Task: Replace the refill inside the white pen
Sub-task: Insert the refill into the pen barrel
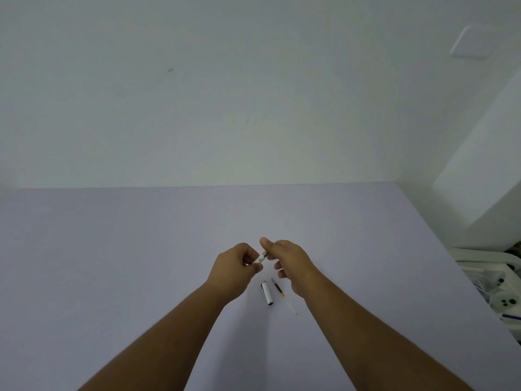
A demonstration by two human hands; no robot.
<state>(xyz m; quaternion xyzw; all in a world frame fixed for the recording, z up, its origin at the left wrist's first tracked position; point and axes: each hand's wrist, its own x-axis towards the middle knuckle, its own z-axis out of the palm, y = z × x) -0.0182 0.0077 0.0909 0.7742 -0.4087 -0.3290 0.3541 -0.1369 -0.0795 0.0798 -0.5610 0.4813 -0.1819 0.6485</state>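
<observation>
Both my hands are raised above the lilac table (141, 249). My left hand (235, 266) pinches the white pen barrel (260, 259) between thumb and fingers. My right hand (290, 261) grips the barrel's other end, where a short metal part shows; its fingers hide the rest. Below the hands, the white pen cap (267, 293) with a dark end lies on the table. Beside it to the right lies a thin dark refill (277, 285) with a yellow end. A pale thin piece (291, 307) lies just below that.
A plain white wall rises behind the table's far edge. At the right, past the table's edge, a white rack (485, 263) holds white devices (506, 301) and cables. A white cabinet side stands at the upper right.
</observation>
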